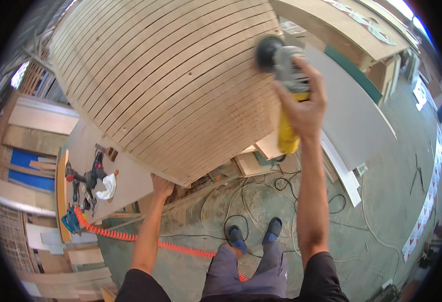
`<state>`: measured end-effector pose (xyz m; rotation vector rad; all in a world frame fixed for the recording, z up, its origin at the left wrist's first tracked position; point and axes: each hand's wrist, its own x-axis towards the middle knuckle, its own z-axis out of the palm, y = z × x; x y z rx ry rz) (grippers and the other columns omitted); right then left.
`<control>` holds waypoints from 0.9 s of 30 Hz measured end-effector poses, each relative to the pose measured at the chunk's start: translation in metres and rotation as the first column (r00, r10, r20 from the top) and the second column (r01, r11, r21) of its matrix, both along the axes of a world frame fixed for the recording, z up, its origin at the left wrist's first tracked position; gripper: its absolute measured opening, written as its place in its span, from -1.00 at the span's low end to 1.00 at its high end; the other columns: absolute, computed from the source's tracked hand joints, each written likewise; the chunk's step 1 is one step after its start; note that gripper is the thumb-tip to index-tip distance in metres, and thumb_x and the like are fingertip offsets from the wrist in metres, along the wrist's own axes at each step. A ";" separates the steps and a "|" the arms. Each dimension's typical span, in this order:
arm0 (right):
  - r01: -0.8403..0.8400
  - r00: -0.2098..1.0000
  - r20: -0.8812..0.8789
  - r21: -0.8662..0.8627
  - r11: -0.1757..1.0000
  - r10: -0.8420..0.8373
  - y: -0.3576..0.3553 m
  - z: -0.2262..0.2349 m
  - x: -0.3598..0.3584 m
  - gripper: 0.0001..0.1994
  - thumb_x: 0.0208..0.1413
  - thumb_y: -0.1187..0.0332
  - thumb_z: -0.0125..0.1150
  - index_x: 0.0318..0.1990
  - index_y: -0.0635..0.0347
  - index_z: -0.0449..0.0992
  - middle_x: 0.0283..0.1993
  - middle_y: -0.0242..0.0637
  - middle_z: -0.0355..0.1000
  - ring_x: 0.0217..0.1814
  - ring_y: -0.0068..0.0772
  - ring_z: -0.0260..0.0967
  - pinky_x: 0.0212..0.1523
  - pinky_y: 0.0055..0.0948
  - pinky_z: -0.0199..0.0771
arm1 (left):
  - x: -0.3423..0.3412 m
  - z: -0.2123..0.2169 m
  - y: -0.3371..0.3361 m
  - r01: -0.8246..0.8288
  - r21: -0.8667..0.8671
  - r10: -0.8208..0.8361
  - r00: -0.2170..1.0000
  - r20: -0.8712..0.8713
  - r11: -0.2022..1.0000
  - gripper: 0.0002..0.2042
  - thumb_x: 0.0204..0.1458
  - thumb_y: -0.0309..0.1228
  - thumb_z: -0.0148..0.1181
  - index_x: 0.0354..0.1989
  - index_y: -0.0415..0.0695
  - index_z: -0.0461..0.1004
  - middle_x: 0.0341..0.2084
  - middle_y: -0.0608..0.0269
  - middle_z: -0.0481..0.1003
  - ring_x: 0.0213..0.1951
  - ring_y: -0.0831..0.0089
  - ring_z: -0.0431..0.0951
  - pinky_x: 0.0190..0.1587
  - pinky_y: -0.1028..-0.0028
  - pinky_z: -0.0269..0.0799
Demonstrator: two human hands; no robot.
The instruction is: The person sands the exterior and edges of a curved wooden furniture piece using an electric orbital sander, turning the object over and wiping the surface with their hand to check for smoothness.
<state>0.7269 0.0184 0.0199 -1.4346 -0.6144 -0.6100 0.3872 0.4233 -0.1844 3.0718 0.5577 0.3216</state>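
A large wooden panel (pixel 181 95) with many parallel grooves stands tilted in front of me. My right hand (pixel 305 103) is wrapped round a yellow and grey angle grinder (pixel 289 131). The grinder's round black disc (pixel 267 53), blurred, is at the panel's right edge; whether it touches the wood I cannot tell. My left hand (pixel 161 185) is at the panel's lower edge, near its bottom corner. Its fingers are mostly hidden behind the edge, and their grip does not show clearly.
Power tools (pixel 87 176) and a white cloth lie on a table to the left. An orange coiled air hose (pixel 181 247) crosses the floor near my feet, among loose cables (pixel 246 201). Boards (pixel 341 110) lean at the right; stacked wood (pixel 45 121) stands far left.
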 end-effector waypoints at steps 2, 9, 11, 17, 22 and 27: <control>-0.045 0.997 -0.055 0.025 0.999 0.046 -0.001 0.002 -0.004 -0.40 -0.05 0.36 0.63 0.23 -0.05 0.62 0.23 -0.15 0.41 0.16 -0.28 0.52 0.06 -0.29 0.71 | -0.005 0.000 0.002 0.001 0.131 0.010 0.996 -0.083 0.991 -0.45 0.29 0.02 0.05 0.38 0.04 0.43 0.39 0.10 0.37 0.45 0.00 0.20 0.38 -0.08 0.01; -0.109 0.972 0.178 -0.230 0.967 0.152 0.080 -0.006 -0.134 -0.35 -0.12 0.29 0.63 0.23 -0.44 0.64 0.31 -0.08 0.32 0.16 -0.09 0.54 -0.07 -0.17 0.78 | -0.011 0.002 -0.012 -0.041 0.125 0.016 0.981 0.194 0.991 -0.48 0.17 -0.08 0.18 0.27 -0.04 0.51 0.28 0.06 0.45 0.37 0.01 0.32 0.37 -0.02 0.17; -0.184 0.950 0.179 -0.339 0.922 0.256 0.107 -0.013 -0.184 -0.30 -0.17 0.27 0.63 0.23 -0.53 0.62 0.32 -0.05 0.30 0.15 -0.03 0.54 -0.11 -0.19 0.77 | -0.002 -0.002 -0.027 -0.199 0.087 0.173 0.955 0.243 0.976 -0.47 0.14 -0.07 0.20 0.24 -0.06 0.53 0.23 0.02 0.50 0.32 -0.01 0.40 0.34 0.02 0.27; -0.224 0.937 0.190 -0.323 0.919 0.294 0.132 -0.021 -0.224 -0.30 -0.17 0.25 0.61 0.23 -0.54 0.60 0.33 -0.06 0.28 0.06 -0.01 0.59 -0.27 -0.27 0.75 | 0.003 -0.011 -0.042 -0.237 0.002 0.206 0.851 0.483 0.972 -0.52 0.17 -0.17 0.24 0.20 -0.18 0.54 0.20 0.05 0.55 0.27 0.05 0.50 0.29 0.09 0.41; -0.137 0.967 0.184 -0.207 0.969 0.177 0.094 -0.036 -0.168 -0.39 -0.06 0.25 0.62 0.23 -0.44 0.62 0.25 -0.09 0.38 0.05 -0.10 0.60 -0.27 -0.29 0.74 | -0.008 -0.044 -0.025 -0.345 0.124 0.223 0.800 0.557 0.930 -0.62 0.20 -0.35 0.05 0.11 -0.20 0.61 0.19 0.04 0.57 0.28 0.05 0.52 0.29 0.07 0.40; -0.046 0.948 0.313 -0.024 0.999 0.051 0.028 -0.052 -0.044 -0.35 0.02 0.22 0.62 0.30 0.07 0.55 0.06 -0.15 0.52 -0.13 -0.39 0.61 -0.07 -0.36 0.69 | 0.018 -0.039 -0.038 -0.350 0.109 0.196 0.726 0.660 0.931 -0.63 0.22 -0.36 -0.02 0.05 -0.20 0.65 0.11 0.04 0.63 0.23 0.04 0.56 0.27 0.07 0.41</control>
